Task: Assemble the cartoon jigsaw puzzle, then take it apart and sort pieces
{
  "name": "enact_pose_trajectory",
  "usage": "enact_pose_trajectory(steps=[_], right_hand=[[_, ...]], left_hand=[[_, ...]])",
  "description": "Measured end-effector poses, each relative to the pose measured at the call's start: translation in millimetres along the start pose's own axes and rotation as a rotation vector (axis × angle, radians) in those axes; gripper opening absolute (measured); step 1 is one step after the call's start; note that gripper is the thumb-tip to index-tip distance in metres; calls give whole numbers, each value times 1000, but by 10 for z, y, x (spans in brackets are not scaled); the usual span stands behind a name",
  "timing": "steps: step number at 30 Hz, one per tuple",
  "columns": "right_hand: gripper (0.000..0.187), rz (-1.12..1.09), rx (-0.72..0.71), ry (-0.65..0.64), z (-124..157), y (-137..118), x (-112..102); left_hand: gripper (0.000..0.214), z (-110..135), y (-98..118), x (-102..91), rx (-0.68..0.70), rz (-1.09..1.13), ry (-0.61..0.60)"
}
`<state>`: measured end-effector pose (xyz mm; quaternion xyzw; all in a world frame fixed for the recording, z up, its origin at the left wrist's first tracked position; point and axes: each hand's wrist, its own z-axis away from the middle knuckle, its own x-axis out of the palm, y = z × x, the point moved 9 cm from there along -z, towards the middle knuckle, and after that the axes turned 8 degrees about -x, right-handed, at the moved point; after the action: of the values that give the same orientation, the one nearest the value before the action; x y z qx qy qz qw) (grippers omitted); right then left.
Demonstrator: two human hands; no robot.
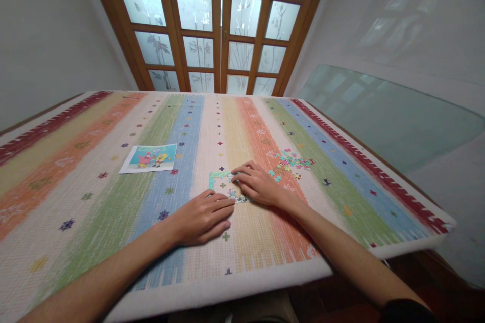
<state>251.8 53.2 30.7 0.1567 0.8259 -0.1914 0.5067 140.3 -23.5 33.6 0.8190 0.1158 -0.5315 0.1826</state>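
Note:
A partly joined jigsaw puzzle [216, 175] lies flat on the table in front of me, with a strip of teal and green pieces along its far and left sides. My left hand [204, 217] rests palm down at its near left corner, fingers stretched out toward the right. Over its right part lies my right hand [257, 181], fingers extended and slightly bent, hiding some of the pieces. Whether a piece is under those fingertips I cannot tell. Loose jigsaw pieces [291, 160] lie in a heap just beyond and right of my right hand.
A printed cartoon picture [151, 157] lies on the table to the left. The table wears a striped, patterned cloth [159, 121]. Wooden doors with frosted panes [199, 50] stand past the far edge, and a glass sheet [390, 106] leans on the right wall.

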Motion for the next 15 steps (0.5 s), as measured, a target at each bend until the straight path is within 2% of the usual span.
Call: enact_pose_trajectory(steps=[11,15], right_hand=[[19,-16,7,45,14,-29,-54],[24,-9,27,49,37,6,-57]], left_hand=[[29,-10,15,-32,11,-18,10],[29,-4,14,-22,14,-18,-2]])
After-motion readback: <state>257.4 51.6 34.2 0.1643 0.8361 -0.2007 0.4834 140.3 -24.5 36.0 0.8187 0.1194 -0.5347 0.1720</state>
